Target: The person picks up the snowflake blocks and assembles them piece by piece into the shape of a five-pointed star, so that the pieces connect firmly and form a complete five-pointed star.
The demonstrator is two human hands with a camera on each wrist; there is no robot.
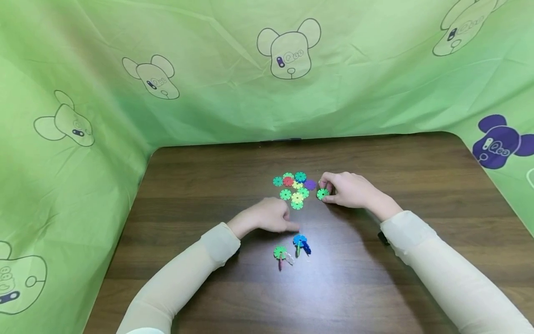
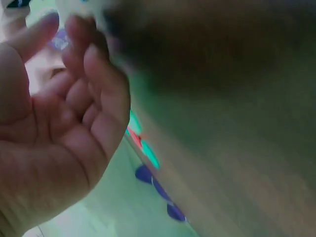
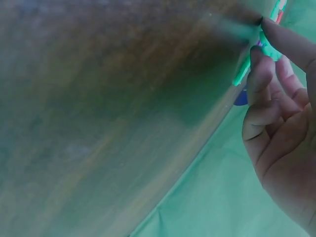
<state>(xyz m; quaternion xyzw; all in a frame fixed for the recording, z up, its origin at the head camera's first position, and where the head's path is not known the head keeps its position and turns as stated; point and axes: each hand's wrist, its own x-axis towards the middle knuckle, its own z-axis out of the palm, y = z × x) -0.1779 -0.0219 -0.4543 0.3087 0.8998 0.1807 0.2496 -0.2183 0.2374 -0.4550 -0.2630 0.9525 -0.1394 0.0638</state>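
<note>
My right hand [image 1: 352, 191] pinches a green notched plastic building disc [image 1: 323, 194] between thumb and fingers, at the right side of a loose cluster of similar discs. Nearest to my left hand [image 1: 271, 215] is a small joined piece with a blue disc [image 1: 299, 240] on top and green and dark blue discs standing below it. The left thumb and fingers reach above that piece, the palm bare and fingers loosely bent in the left wrist view. Left of it stands another joined piece, topped by a green disc [image 1: 280, 252], with reddish and clear discs slotted in.
Several loose discs lie flat beyond the hands, among them a red disc [image 1: 288, 181], a purple disc [image 1: 310, 185] and a yellow disc [image 1: 297, 197]. Brown wood-grain table [image 1: 187, 185] spreads under everything. Green printed cloth [image 1: 217, 102] hangs around its back and sides.
</note>
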